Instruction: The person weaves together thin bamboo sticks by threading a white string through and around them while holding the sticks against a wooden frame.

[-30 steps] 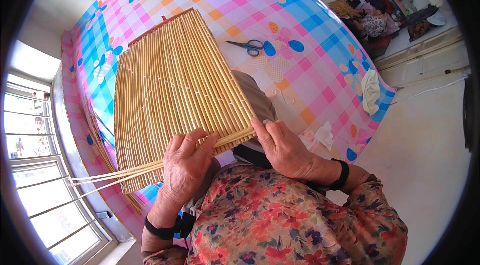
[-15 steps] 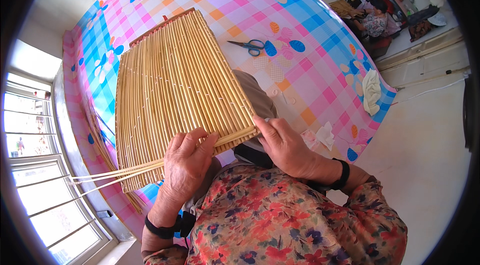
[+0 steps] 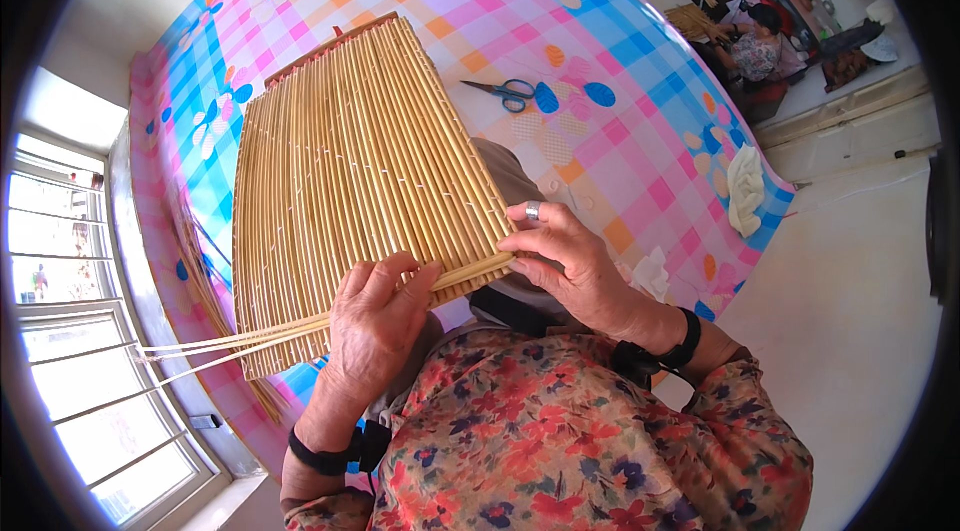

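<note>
Yellow loose straws (image 3: 235, 340) are clamped under the left hand (image 3: 375, 323), its fingers curled over them and the thumb pressed in, holding them down along the near edge of the mat (image 3: 345, 171); their tails stick out past its left side toward the window (image 3: 105, 401). At the near right corner, the right hand (image 3: 565, 266) has thumb and fingertips drawn together, apparently pinching the straws' other ends against the mat, while a finger with a silver ring (image 3: 532, 211) touches the side edge just above. What lies beneath the fingers is hidden.

The mat slopes across the person's trousers (image 3: 507, 176), its far end out over a checked sheet (image 3: 620, 146). It looks light, rather stiff along its stalks but likely to flex across them. The straws seem smooth enough to slip over one another, and thin enough to split if bent sharply. The edges and near corners look like the safest hold, with the straws kept flat, rather than the free tails.

Farther off, scissors (image 3: 513, 95) lie on the sheet right of the mat, a white rag (image 3: 744, 191) sits near the sheet's right corner, and another person (image 3: 755, 51) is at the upper right
</note>
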`<state>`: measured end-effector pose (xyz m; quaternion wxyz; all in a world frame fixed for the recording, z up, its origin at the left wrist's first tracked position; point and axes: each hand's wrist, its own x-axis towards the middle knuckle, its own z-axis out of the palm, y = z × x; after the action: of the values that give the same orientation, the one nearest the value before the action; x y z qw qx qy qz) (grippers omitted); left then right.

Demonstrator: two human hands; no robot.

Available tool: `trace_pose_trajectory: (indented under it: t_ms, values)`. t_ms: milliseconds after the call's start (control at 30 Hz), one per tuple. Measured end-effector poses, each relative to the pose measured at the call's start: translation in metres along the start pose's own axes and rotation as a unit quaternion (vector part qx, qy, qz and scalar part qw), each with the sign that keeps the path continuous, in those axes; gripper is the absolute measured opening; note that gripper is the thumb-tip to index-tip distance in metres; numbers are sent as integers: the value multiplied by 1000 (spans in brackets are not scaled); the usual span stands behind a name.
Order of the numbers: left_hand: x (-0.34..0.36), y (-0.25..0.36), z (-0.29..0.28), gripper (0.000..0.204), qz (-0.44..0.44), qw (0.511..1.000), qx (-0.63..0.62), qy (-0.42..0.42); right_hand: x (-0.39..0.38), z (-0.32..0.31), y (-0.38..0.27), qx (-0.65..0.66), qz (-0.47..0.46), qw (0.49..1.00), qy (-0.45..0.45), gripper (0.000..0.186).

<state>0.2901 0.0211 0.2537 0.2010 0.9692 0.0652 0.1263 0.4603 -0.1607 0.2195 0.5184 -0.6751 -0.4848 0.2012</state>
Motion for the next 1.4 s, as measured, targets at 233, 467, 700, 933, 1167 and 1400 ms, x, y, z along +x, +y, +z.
trace_pose_trajectory:
  t_ms: [233, 467, 700, 933, 1167, 1400]
  values:
    - [-1, 0, 2, 37, 0, 1000, 1, -1, 4, 0, -4, 11, 21, 1000, 6, 22]
    - [-3, 0, 7, 39, 4, 1000, 23, 8, 3, 3, -1, -23, -3, 1000, 8, 19]
    - [-7, 0, 12, 56, 86, 990, 113, 4, 7, 3, -1, -29, -8, 999, 20, 19]
    - [-8, 5, 19, 54, 156, 967, 202, 1, 8, 4, -1, -46, -29, 998, 32, 19]
    - [-9, 2, 30, 52, 192, 947, 255, 17, 8, 5, 3, -15, -25, 999, 43, 18]
    - [-10, 4, 27, 47, 188, 944, 272, 10, 10, 3, -2, -2, -25, 999, 41, 15]
